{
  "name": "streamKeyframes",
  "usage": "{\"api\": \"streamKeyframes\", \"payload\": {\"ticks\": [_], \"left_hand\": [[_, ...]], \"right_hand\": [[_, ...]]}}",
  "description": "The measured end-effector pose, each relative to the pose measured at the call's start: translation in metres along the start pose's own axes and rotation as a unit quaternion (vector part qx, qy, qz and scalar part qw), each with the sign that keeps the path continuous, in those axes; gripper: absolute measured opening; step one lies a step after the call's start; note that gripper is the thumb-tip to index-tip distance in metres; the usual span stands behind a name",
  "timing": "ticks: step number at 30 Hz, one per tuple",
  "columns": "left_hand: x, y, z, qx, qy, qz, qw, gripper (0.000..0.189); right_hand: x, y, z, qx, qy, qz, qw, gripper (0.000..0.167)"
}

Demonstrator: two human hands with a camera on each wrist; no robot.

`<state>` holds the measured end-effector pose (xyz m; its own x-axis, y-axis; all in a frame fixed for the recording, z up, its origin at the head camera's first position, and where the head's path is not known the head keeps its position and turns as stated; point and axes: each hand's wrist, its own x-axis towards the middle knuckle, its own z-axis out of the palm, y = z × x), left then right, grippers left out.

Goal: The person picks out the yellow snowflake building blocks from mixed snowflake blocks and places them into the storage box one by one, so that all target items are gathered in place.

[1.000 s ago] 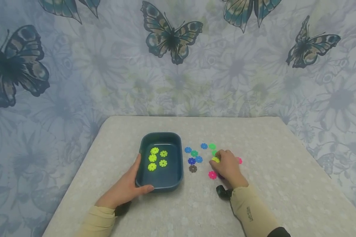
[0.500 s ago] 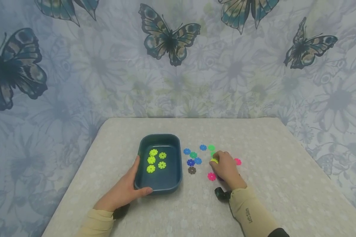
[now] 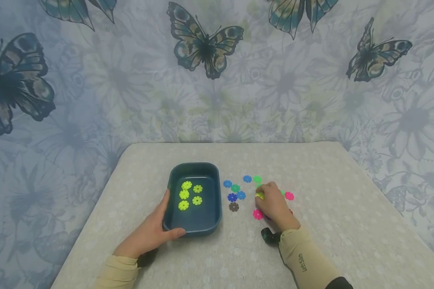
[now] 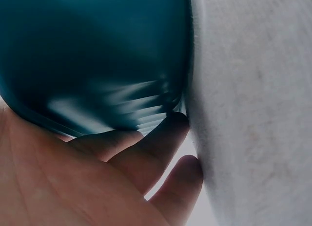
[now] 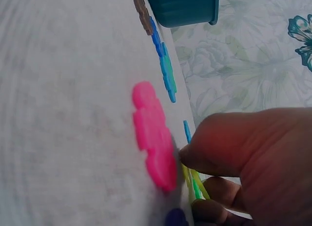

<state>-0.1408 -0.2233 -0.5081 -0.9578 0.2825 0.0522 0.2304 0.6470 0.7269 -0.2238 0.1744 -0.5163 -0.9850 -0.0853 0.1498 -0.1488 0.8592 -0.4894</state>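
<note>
My left hand (image 3: pixel 148 233) grips the near left corner of a dark teal tray (image 3: pixel 202 224), thumb over the front rim. In the left wrist view its fingers (image 4: pixel 156 148) lie against the tray's outer wall. Several yellow snowflake discs (image 3: pixel 183 194) lie flat inside. To the right of the tray, my right hand (image 3: pixel 276 204) pinches a yellow snowflake disc (image 3: pixel 260 196) between thumb and fingers, low over the table. In the right wrist view yellow edges (image 5: pixel 201 184) show between thumb and fingertips, with a green edge (image 5: pixel 196 189) beside them.
Loose discs lie around the right hand: blue (image 3: pixel 247 179), green (image 3: pixel 257 179), dark blue (image 3: pixel 232 197), brown (image 3: pixel 234 207) and pink (image 3: pixel 258 214). Another pink disc (image 3: pixel 289 196) is to its right. A light patterned cloth covers the table (image 3: pixel 209 265); a butterfly-print backdrop (image 3: pixel 217 104) stands behind.
My right hand has shifted very slightly at the yellow disc, which now appears more tilted in its fingers. The left hand and tray keep their place.
</note>
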Motion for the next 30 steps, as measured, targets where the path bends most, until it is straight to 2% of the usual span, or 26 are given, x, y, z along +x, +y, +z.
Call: {"api": "streamKeyframes", "payload": {"ticks": [3, 7, 14, 30], "left_hand": [[0.0, 0.001, -0.001, 0.001, 0.002, 0.001, 1.0, 0.13], [-0.001, 0.002, -0.001, -0.003, 0.0, 0.002, 1.0, 0.129], [-0.001, 0.002, -0.001, -0.017, -0.005, 0.001, 0.9998, 0.129], [0.0, 0.001, -0.001, -0.019, -0.007, -0.004, 0.9998, 0.128]], "right_hand": [[0.001, 0.0, 0.0, 0.005, -0.014, 0.005, 0.9999, 0.03], [-0.001, -0.002, -0.001, -0.008, -0.021, -0.007, 0.9997, 0.03], [-0.008, -0.005, 0.0, -0.047, -0.015, -0.06, 0.997, 0.027], [-0.009, -0.01, -0.004, -0.037, -0.017, -0.088, 0.9953, 0.027]]}}
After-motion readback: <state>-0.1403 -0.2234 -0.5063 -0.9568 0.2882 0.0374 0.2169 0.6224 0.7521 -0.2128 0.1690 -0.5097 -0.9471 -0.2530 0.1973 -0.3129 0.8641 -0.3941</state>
